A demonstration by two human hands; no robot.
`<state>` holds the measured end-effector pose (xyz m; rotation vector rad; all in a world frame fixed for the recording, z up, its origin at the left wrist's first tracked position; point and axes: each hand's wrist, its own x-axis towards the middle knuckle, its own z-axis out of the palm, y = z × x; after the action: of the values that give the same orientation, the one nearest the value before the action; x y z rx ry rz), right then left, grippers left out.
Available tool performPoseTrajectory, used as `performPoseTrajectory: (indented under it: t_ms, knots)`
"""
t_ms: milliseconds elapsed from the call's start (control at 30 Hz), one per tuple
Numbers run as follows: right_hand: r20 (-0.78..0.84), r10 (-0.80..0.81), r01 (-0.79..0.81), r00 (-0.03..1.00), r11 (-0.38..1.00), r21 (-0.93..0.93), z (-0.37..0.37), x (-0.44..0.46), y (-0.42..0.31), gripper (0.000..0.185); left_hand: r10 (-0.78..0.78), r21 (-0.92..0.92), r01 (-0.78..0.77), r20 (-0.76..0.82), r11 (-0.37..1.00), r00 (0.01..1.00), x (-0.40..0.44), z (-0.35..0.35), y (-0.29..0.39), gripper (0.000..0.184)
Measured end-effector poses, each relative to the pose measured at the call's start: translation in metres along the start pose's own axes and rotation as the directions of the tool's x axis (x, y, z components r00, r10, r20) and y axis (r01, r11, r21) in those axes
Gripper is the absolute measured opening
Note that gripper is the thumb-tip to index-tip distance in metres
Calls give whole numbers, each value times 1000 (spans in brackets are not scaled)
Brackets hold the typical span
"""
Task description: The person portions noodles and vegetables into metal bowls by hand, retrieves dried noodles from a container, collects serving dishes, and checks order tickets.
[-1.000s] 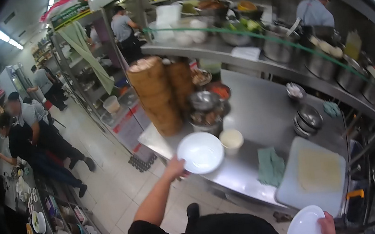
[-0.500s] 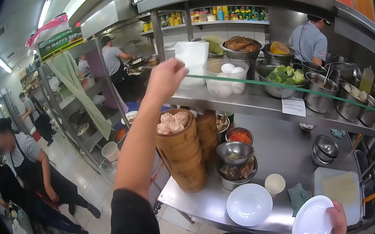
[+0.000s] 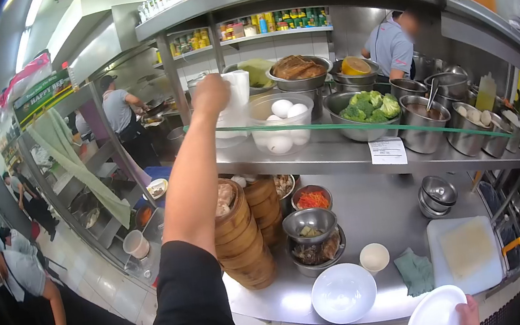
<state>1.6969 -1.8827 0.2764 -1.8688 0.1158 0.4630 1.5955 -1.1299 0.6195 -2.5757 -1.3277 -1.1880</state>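
My left hand [image 3: 211, 94] is raised at the shelf, its fingers closed on a white paper sheet [image 3: 237, 94]. Beside it on the shelf stands a clear tub of white eggs [image 3: 280, 144]. Low at the right, my right hand [image 3: 468, 315] grips the rim of a white plate [image 3: 436, 315]. A white bowl [image 3: 343, 293] rests at the counter's front edge, next to a cream-coloured cup [image 3: 374, 257]. Under my left forearm stands a tall stack of bamboo steamers [image 3: 242, 246] with pale dumplings in the top one.
The steel shelf [image 3: 338, 162] holds broccoli [image 3: 370, 107] and metal pots behind a glass edge. On the counter are metal bowls [image 3: 310, 224], a green cloth [image 3: 414, 271] and a cutting board [image 3: 466, 254]. Several people stand beyond, one at the left [image 3: 41, 280].
My left hand let go of the white bowl at the counter edge, rose to the shelf and took hold of white paper. The view has turned. My right hand keeps the plate.
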Motion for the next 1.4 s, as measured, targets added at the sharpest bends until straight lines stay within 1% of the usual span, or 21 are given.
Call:
performPoseTrajectory:
  t_ms: [67,167,267,400,500,533,633,667,733,800,833,900,1000,1033,1100,1167,1233,1300,1333,1367,1400]
  knots:
    - [-20,47,-48,999,998,-40,7,-13,-22,71,15,-21,-16,-54,1000,998,2,3,-10,33]
    - [-22,-257,256,966,945,205,13,27,6,32,16,-74,-26,-127,997,992,-7,-3,-14,32]
    - [48,-247,233,968,952,201,36,9,-36,31,40,-73,-49,-121,996,992,-10,-10,-10,28]
    - [130,-247,210,960,947,243,49,12,-46,28,147,-100,-162,-142,982,979,-6,-7,-18,26]
    - [178,-268,218,947,941,258,56,16,-44,28,142,-114,-155,-113,981,983,-3,1,-16,25]
    - [192,-275,222,942,941,257,57,18,-42,28,129,-146,-135,-51,980,990,-6,0,-15,29]
    - [208,-270,218,940,945,245,58,15,-39,28,98,11,-97,-22,995,995,-11,6,-6,35]
    - [208,-265,214,942,947,238,58,13,-38,28,83,53,-83,-10,995,996,-12,10,-4,32]
    - [195,-264,212,945,944,251,56,11,-29,28,93,52,-91,-29,995,995,-9,20,-7,30]
    - [165,-259,213,952,943,257,53,6,-23,28,94,19,-92,-83,996,992,-6,20,-6,27]
    - [148,-252,210,956,944,252,51,2,-20,28,101,36,-100,-32,994,994,-4,15,-6,29]
    - [123,-239,203,963,946,253,46,-5,-12,28,105,10,-104,-38,994,994,-10,5,-7,29]
    - [113,-228,191,967,945,266,40,-9,-4,28,95,-88,-108,-141,990,985,-10,0,-19,29]
    - [115,-225,187,968,944,270,39,-11,-5,28,69,-167,-101,-189,981,980,-12,-3,-19,29]
    - [110,-250,217,962,944,249,38,-14,-10,28,3,-324,-94,-270,941,963,-17,-16,-20,30]
    - [91,-299,278,950,941,193,43,-12,-17,29,60,-448,-216,-336,868,940,-12,-28,-30,30]
    - [115,-318,295,941,938,180,55,-13,-34,32,240,-334,-484,-564,809,790,-36,-56,-16,25]
    - [122,-284,267,951,953,140,71,-11,-53,34,271,-489,-563,-545,666,793,-78,-82,11,19]
    - [143,-263,225,954,946,234,84,-12,-68,35,278,-621,-552,-487,556,828,-103,-89,27,17]
    - [175,-220,173,960,953,250,94,-1,-71,37,286,-737,-516,-429,438,857,-130,-91,42,16]
    - [135,-160,111,978,943,314,110,-4,-86,39,345,-753,-515,-394,410,852,-158,-92,55,16]
